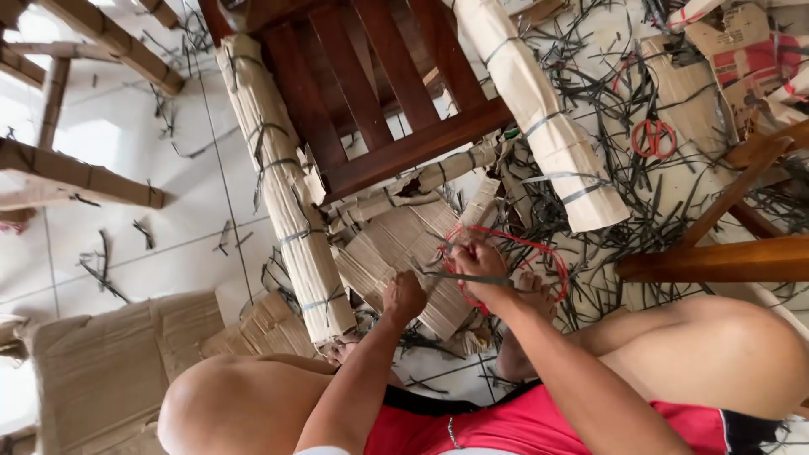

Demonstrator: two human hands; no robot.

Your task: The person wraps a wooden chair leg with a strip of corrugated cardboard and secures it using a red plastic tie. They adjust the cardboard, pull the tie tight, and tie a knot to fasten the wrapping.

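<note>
Knees at bottom, red shorts between. L hand [403, 297] fisted, gripping one end of a dark strap [459, 275]; R hand [480, 263] closed on the other end, w/ a red cord loop [539, 253] about it. Strap stretches between hands, over cardboard [396, 244] wrapping. Beyond: wrapped leg [286, 194] at L, wood frame [379, 93], another wrapped leg [539, 118] at R. Red scissors [653, 137] far R among strap scraps on floor.

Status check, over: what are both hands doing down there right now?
Left hand pressing cardboard wrapping. Right hand gripping red strap. Strap scraps litter floor around.
</note>
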